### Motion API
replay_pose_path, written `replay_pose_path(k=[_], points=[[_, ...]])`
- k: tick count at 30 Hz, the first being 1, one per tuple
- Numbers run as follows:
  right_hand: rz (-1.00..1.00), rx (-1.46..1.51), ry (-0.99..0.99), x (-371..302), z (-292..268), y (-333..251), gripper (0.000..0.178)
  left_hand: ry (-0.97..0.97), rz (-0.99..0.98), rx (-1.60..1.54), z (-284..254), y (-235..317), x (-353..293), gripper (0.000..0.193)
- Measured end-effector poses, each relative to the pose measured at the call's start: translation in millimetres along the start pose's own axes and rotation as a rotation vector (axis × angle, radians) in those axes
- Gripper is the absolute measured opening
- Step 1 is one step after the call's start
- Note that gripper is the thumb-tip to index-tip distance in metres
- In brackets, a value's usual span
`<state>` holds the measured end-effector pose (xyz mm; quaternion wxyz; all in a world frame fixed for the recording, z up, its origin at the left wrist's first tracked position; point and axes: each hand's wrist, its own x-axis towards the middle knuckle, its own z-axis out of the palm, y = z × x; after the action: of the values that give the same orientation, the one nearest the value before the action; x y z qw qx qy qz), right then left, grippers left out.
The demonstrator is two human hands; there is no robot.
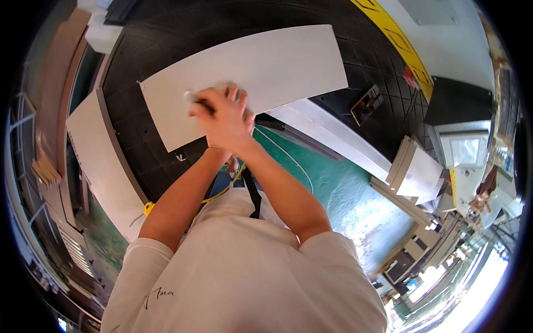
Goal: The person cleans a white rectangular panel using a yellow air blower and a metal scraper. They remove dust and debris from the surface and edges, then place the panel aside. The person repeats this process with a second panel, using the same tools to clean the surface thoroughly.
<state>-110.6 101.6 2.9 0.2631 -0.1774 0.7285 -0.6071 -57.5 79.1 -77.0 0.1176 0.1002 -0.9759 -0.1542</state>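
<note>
A long white panel (pixel 283 66) lies on a black surface in front of me. Over its near left part, my right hand (pixel 225 114) is blurred by motion, its fingers curled. A small pale thing (pixel 189 95) shows at its fingertips, too smeared to name. My left forearm (pixel 180 197) reaches up to the same spot. The left hand is mostly hidden beneath the right, with only blurred fingertips (pixel 249 120) showing at the side, so I cannot tell what it grips. Both wrists cross close together near the panel's lower edge.
Another white panel (pixel 102 161) stands along the left. A yellow cord (pixel 217 195) hangs near my waist, and a pale cable (pixel 297 161) curves over the green floor (pixel 341 191). A long white strip (pixel 338 136) and stacked boards (pixel 413 169) lie to the right. A small framed dark item (pixel 367 104) rests on the black surface.
</note>
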Motion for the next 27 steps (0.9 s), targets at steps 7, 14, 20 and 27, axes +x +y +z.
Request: replay_pose_path(k=[7,14,20,27], points=[[0.391,0.266,0.426,-55,-135,58,0.027,0.048,0.033,-0.124,-15,-47,47,0.043],[0.465,0.479,0.525,-19,-136,68,0.026,0.105,-0.058,0.055,-23,-160,94,0.037],[0.361,0.502,0.392,7,-153,76,0.025,0.053,-0.042,0.117,-40,-165,106,0.028],[0.032,0.015,0.382,1,-173,87,0.016,0.050,-0.109,0.107,-34,-173,107,0.024]])
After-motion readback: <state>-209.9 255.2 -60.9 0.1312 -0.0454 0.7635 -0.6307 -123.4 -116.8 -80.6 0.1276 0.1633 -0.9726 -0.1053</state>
